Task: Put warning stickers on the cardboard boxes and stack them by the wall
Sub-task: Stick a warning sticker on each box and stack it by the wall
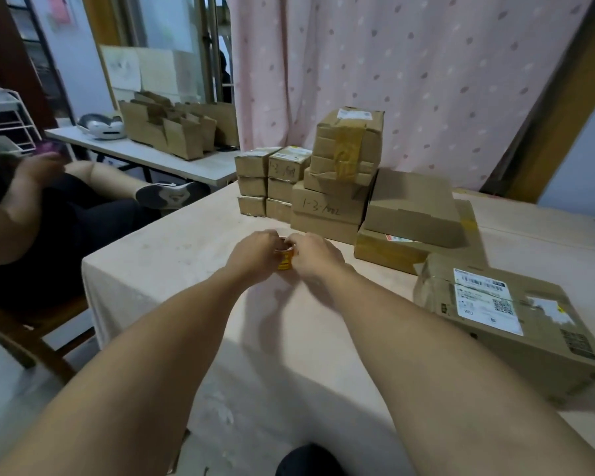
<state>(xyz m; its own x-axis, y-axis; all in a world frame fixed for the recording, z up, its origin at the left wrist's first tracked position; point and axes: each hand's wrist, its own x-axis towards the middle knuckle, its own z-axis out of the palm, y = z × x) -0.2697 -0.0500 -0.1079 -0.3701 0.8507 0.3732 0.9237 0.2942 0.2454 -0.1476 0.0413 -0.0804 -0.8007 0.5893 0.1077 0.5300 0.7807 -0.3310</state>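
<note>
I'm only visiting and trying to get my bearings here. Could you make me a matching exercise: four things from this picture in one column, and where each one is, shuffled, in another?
Things:
1. sticker roll
2. labelled box
3. taped box
4. open cartons

Places:
A. on the side table, far left
B. gripped between the left hand and right hand
C. alone at the near right of the main table
D. on top of the stack in front of the pink curtain

Pairs: 1-B, 2-C, 3-D, 4-A
</note>
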